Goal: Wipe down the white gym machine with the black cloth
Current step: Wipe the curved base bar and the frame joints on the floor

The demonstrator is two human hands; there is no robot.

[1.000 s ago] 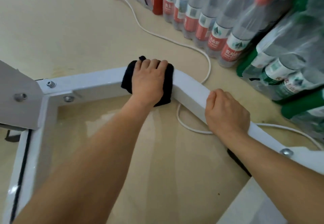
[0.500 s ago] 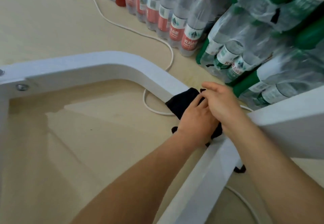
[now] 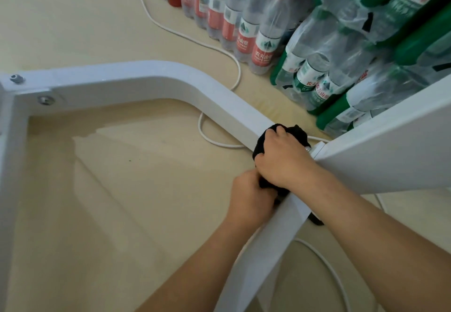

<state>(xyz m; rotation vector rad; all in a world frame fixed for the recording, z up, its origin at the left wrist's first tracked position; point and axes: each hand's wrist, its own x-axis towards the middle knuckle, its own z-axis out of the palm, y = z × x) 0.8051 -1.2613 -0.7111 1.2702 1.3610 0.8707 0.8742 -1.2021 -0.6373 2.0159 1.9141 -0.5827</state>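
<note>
Black cloth: found bunched over the white gym machine, 3 o'clock from centre, beside the slanted panel's joint
Right hand: fingers curled, gripped cloth from above
Left hand: at 7 o'clock of right hand, fisted round cloth's lower end
Water bottles: stacked at 1 o'clock
White cable: ran from 12 o'clock, passed beneath machine
</note>
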